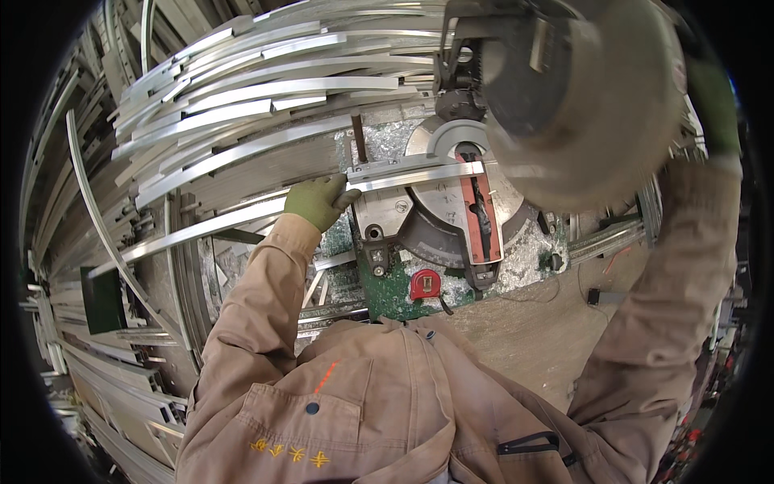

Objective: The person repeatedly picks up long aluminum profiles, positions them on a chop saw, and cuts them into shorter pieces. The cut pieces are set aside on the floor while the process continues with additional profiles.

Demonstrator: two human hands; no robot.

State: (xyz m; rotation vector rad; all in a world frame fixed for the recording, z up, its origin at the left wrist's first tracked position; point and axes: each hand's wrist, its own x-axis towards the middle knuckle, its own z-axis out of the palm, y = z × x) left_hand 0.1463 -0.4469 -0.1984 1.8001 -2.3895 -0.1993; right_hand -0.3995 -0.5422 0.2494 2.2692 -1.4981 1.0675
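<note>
My left hand (316,203), in a green glove, is closed round a long silver metal bar (218,223). The bar runs from the left across the saw table, and its end (419,174) lies over the red slot plate (477,211) of a mitre saw. Above and to the right of that plate, the raised saw head (580,105) looks blurred. At the far right edge my right hand (716,113), gloved in green, is beside the saw head. Its fingers are hidden, so its grip does not show.
A red tape measure (426,284) lies on the green, chip-strewn base in front of the saw. Many metal bars (306,85) are stacked behind and to the left. An upright rod (358,139) stands by the fence. A curved strip (97,198) crosses the left side.
</note>
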